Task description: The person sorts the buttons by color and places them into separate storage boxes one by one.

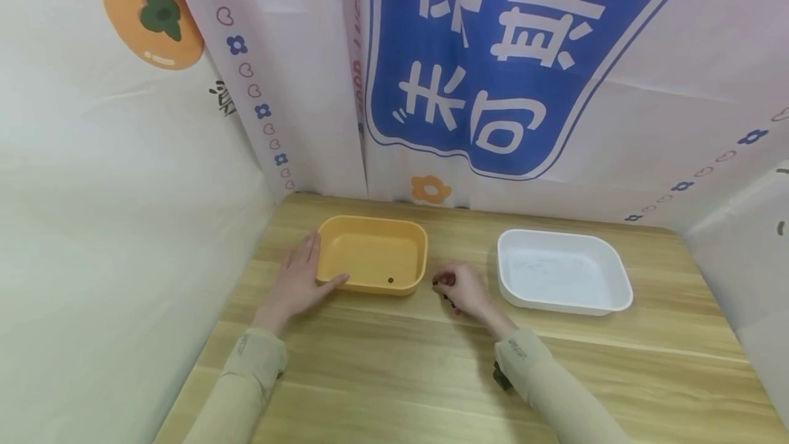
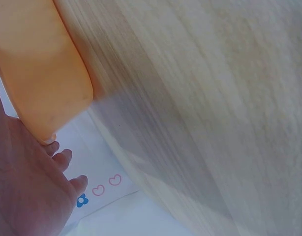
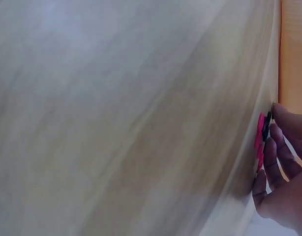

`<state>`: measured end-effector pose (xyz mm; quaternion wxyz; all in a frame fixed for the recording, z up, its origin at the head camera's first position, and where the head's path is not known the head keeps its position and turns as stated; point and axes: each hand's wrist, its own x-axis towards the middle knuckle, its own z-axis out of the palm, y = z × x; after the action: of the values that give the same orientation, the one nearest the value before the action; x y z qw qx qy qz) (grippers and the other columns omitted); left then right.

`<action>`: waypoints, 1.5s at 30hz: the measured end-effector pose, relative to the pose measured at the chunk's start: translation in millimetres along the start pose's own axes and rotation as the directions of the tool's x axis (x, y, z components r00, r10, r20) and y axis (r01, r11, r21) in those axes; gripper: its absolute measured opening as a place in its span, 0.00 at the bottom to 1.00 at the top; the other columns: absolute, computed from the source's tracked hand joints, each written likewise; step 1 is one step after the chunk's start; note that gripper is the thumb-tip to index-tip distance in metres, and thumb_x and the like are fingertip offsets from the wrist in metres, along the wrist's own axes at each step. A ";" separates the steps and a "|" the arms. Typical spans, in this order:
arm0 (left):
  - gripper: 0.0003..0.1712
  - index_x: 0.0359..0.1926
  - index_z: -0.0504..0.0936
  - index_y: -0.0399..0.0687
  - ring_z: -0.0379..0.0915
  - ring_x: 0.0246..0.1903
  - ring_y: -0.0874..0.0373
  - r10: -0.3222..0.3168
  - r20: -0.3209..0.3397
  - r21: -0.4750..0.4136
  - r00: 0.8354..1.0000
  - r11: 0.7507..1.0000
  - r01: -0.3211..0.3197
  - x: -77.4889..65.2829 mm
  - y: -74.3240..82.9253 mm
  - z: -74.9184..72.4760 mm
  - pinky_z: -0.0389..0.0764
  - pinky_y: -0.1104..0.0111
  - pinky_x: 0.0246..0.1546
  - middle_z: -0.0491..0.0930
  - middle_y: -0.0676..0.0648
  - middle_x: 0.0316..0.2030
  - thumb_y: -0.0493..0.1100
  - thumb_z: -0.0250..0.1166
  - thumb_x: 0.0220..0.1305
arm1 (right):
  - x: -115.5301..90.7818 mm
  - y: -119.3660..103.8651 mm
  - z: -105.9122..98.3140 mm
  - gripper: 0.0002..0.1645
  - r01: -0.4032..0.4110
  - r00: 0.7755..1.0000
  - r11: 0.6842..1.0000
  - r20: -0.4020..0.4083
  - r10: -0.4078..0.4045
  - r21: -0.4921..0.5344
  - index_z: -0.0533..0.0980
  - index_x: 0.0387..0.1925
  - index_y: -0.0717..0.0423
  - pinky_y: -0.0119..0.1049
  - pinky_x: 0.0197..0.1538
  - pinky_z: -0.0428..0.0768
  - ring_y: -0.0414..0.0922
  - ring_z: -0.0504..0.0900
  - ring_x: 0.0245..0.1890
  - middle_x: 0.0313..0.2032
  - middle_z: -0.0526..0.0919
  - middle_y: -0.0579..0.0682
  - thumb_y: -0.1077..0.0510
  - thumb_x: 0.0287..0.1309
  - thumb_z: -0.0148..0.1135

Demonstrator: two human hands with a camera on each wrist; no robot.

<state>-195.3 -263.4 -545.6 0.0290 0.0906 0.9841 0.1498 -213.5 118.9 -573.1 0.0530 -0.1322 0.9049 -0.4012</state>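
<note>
In the head view my left hand lies against the left end of a yellow tray, fingers straight along its side and thumb at the front rim. One small dark round piece lies inside that tray. Just right of the tray, my right hand pinches a small black piece between thumb and fingertip. Under its fingers, small red pieces and black pieces lie on the wooden table, partly hidden by the hand.
A white tray stands to the right of my right hand. Near the right cuff sits a dark object, partly covered by the sleeve. Printed cloth walls enclose the table at the back and sides.
</note>
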 end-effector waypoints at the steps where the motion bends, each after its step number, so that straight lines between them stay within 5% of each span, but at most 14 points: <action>1: 0.72 0.88 0.34 0.35 0.35 0.90 0.35 0.001 -0.003 0.000 1.000 1.000 -0.001 -0.3 0.2 -0.2 0.40 0.34 0.89 0.34 0.34 0.90 0.83 0.52 0.73 | 0.2 0.1 1.1 0.06 -0.003 1.000 1.000 -0.001 0.003 0.007 0.91 0.40 0.56 0.28 0.34 0.83 0.37 0.82 0.30 0.32 0.89 0.47 0.64 0.62 0.80; 6: 0.71 0.88 0.35 0.34 0.36 0.89 0.35 0.004 -0.006 0.000 1.000 1.000 -0.004 -0.6 0.7 -0.4 0.40 0.34 0.89 0.34 0.35 0.90 0.82 0.53 0.74 | 1.0 0.6 5.5 0.04 -0.014 1.000 0.999 -0.020 0.015 0.032 0.90 0.37 0.57 0.27 0.30 0.82 0.37 0.81 0.26 0.31 0.89 0.48 0.66 0.62 0.79; 16: 0.71 0.88 0.34 0.34 0.36 0.90 0.35 0.009 -0.006 -0.010 1.000 1.000 -0.009 -1.2 1.1 -0.8 0.39 0.35 0.89 0.34 0.35 0.90 0.81 0.54 0.74 | -0.1 8.6 12.1 0.06 0.074 0.993 0.994 -0.081 -0.081 -0.082 0.87 0.34 0.56 0.32 0.42 0.85 0.40 0.83 0.35 0.33 0.89 0.48 0.66 0.61 0.79; 20: 0.71 0.88 0.34 0.35 0.36 0.90 0.35 0.011 -0.004 -0.012 1.000 1.000 -0.011 -1.6 1.5 -0.8 0.39 0.35 0.89 0.34 0.35 0.90 0.81 0.54 0.74 | -3.8 10.0 10.7 0.04 0.056 0.994 0.998 -0.089 -0.056 0.004 0.86 0.38 0.59 0.29 0.37 0.84 0.39 0.82 0.32 0.34 0.89 0.51 0.67 0.65 0.75; 26: 0.71 0.88 0.33 0.35 0.36 0.90 0.35 0.011 -0.003 -0.023 1.000 1.000 -0.011 -1.4 1.6 -1.3 0.39 0.34 0.89 0.34 0.34 0.90 0.80 0.55 0.74 | -10.4 9.8 5.8 0.07 -0.077 0.996 0.982 -0.033 0.083 0.170 0.87 0.49 0.62 0.34 0.18 0.83 0.39 0.78 0.16 0.35 0.89 0.55 0.65 0.72 0.70; 30: 0.71 0.88 0.34 0.34 0.36 0.90 0.36 0.011 -0.007 -0.022 1.000 1.000 -0.012 -1.0 1.6 -1.2 0.40 0.35 0.89 0.34 0.34 0.90 0.80 0.55 0.74 | -13.3 7.9 2.3 0.11 -0.104 0.994 0.970 -0.020 0.111 0.218 0.87 0.52 0.63 0.36 0.17 0.84 0.41 0.78 0.15 0.36 0.90 0.57 0.66 0.70 0.70; 39: 0.71 0.88 0.34 0.34 0.35 0.90 0.36 0.010 -0.001 -0.020 1.000 1.000 -0.010 -0.9 0.5 -1.3 0.40 0.35 0.89 0.34 0.34 0.90 0.81 0.55 0.74 | -17.7 2.5 -4.2 0.11 0.000 0.996 0.979 -0.090 0.019 0.205 0.87 0.47 0.65 0.30 0.25 0.85 0.41 0.83 0.29 0.38 0.90 0.59 0.71 0.63 0.73; 45: 0.71 0.88 0.33 0.35 0.36 0.90 0.35 0.009 0.002 -0.021 1.000 1.000 -0.009 -0.5 0.1 -1.4 0.40 0.35 0.89 0.34 0.34 0.90 0.81 0.55 0.74 | -25.6 -6.3 -11.8 0.12 0.025 0.987 0.969 -0.158 0.015 0.248 0.85 0.46 0.64 0.26 0.34 0.88 0.53 0.86 0.42 0.45 0.86 0.61 0.71 0.60 0.75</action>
<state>-195.0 -263.8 -544.2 0.0302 0.0949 0.9821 0.1600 -190.0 130.5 -560.7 -0.0038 -0.0944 0.8484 -0.5209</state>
